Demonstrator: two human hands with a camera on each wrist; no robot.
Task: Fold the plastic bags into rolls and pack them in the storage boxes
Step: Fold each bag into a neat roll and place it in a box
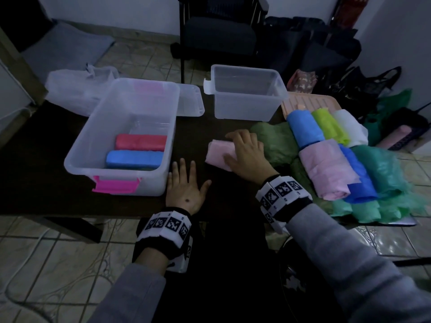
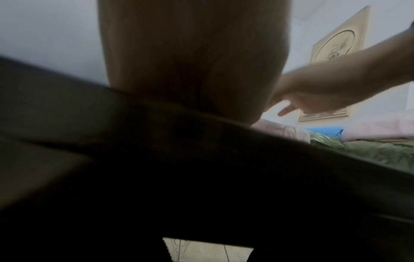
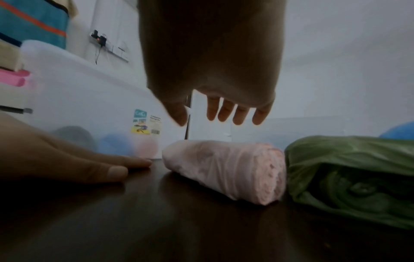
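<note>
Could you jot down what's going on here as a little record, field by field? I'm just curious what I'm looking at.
Setting: dark table, dim room
Left hand: flat on table, fingers spread, holding nothing
Right hand: open, fingers hovering above the pink roll, not gripping it
Near box: pink latch; holds red roll and blue roll
Far box: looks empty
Waiting: pile of coloured bags on the right
Stage: pink roll apparently rolled, not yet packed

Two storage boxes (image 1: 121, 136) (image 1: 245, 94), three rolls (image 1: 141, 142) (image 1: 134, 159) (image 1: 220, 155).
</note>
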